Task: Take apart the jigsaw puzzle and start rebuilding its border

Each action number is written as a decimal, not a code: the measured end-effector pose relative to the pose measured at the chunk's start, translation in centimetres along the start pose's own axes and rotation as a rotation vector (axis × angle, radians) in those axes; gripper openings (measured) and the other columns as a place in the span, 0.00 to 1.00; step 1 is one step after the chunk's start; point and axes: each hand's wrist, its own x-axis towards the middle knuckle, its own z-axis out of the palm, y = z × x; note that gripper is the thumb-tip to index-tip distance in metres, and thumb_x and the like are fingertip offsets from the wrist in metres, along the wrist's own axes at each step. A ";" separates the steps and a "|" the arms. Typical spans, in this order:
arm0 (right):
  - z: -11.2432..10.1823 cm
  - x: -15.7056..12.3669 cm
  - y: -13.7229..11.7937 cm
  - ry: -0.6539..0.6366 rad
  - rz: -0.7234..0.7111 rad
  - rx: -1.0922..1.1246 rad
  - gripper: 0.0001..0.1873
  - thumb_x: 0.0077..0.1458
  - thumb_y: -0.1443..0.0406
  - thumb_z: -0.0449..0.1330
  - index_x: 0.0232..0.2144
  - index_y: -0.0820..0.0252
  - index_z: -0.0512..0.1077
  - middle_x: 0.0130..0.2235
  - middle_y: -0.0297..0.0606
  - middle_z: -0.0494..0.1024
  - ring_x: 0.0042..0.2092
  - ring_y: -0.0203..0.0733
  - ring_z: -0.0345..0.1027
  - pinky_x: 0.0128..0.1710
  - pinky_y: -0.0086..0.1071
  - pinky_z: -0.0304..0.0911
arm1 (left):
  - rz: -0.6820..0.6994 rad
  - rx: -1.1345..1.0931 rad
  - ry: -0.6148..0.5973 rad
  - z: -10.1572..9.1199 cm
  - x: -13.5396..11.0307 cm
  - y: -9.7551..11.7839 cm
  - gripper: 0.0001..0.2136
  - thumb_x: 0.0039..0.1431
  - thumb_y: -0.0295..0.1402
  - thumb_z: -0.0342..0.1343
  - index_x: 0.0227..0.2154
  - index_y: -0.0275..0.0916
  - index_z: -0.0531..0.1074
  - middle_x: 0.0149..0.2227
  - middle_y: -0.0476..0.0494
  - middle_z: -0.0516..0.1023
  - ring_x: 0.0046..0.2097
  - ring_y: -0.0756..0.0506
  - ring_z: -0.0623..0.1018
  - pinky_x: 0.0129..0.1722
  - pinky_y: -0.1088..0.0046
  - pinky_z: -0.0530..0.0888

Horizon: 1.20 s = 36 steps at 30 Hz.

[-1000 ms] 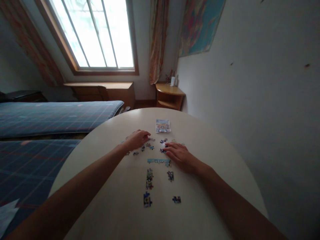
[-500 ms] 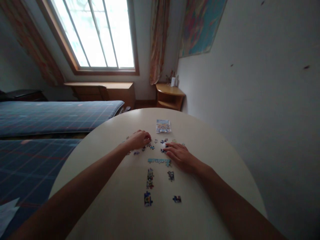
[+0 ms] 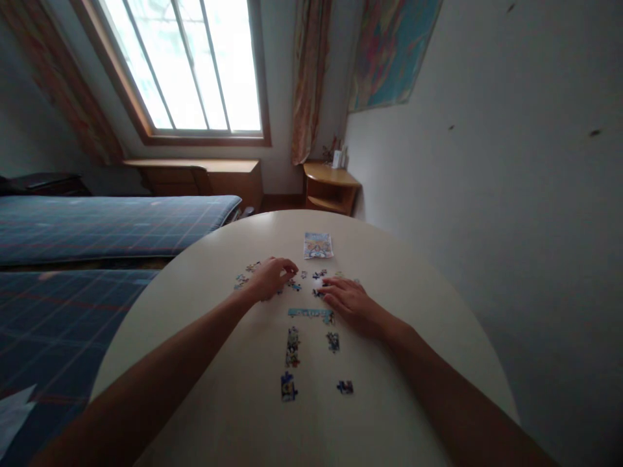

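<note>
"Since both hands are in among the loose bits, which step are we looking at?"

"Sorting, I'd say. The left hand is curled over a scatter of jigsaw pieces, thumb and index close together. Can't tell whether anything's pinched there, too small to see. One blue piece lies just beside the thumb, and a small pale piece sits just right of the fingertips."

"And the other one?"

"The right hand is palm down, fingers stretched out, not closed on anything I can see. Couple of dark pieces by its fingertips, partly covered."

"So where's the stuff that's already joined?"

"Nearer the body than both hands. Pale blue strip just on the near side of the right thumb, then a tall chunk and a squarish chunk closer in. The picture card is past both hands, flat on the table."

"What would the next move need, then?"

"My guess: a light fingertip pinch on one piece, checking its edge and colour against the strip, without the right palm nudging it. Looks easy to knock apart, imo."
</note>
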 end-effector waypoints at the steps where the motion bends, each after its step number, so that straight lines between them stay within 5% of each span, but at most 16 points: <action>1: 0.0 0.0 -0.1 0.013 -0.005 0.001 0.23 0.68 0.56 0.43 0.55 0.55 0.70 0.62 0.43 0.67 0.65 0.48 0.56 0.63 0.50 0.47 | -0.013 -0.021 0.015 0.1 -0.4 0.4 0.09 0.59 0.31 0.56 0.40 0.41 0.79 0.40 0.45 0.83 0.45 0.43 0.79 0.49 0.68 0.73; 6: -0.3 0.1 -1.4 0.180 -0.024 0.032 0.17 0.65 0.61 0.53 0.54 0.56 0.70 0.57 0.43 0.74 0.60 0.48 0.63 0.60 0.47 0.51 | -0.143 -0.362 0.055 0.6 -2.8 3.3 0.10 0.60 0.34 0.56 0.41 0.39 0.80 0.39 0.45 0.84 0.39 0.45 0.82 0.41 0.71 0.76; 12: -0.5 -0.2 -3.7 0.387 -0.095 0.143 0.11 0.60 0.64 0.61 0.46 0.54 0.73 0.45 0.37 0.81 0.48 0.44 0.73 0.53 0.42 0.55 | -0.175 -0.669 0.040 0.5 -5.4 5.8 0.09 0.57 0.35 0.59 0.38 0.39 0.80 0.37 0.46 0.84 0.39 0.45 0.82 0.43 0.69 0.77; 21: -0.8 -0.5 -4.5 0.435 -0.125 0.251 0.07 0.57 0.65 0.64 0.40 0.54 0.77 0.38 0.35 0.83 0.41 0.41 0.75 0.48 0.39 0.60 | -0.091 -0.698 0.018 -0.4 -6.8 6.9 0.09 0.60 0.36 0.57 0.37 0.40 0.80 0.37 0.45 0.84 0.40 0.45 0.82 0.44 0.68 0.76; 31: -3.5 -1.5 -5.4 0.130 0.177 0.518 0.05 0.51 0.64 0.64 0.30 0.61 0.77 0.29 0.34 0.79 0.31 0.36 0.68 0.32 0.30 0.60 | 0.018 -0.390 -0.013 -0.3 -7.4 7.2 0.06 0.61 0.34 0.58 0.37 0.41 0.79 0.35 0.48 0.83 0.37 0.46 0.80 0.41 0.68 0.75; 36: -5.1 -2.6 -4.1 -0.253 0.205 0.555 0.10 0.51 0.61 0.64 0.32 0.64 0.76 0.30 0.36 0.78 0.30 0.35 0.67 0.29 0.27 0.60 | 0.447 -0.089 -0.177 -0.4 -8.2 7.1 0.09 0.62 0.32 0.58 0.44 0.43 0.77 0.45 0.44 0.81 0.47 0.44 0.77 0.49 0.64 0.73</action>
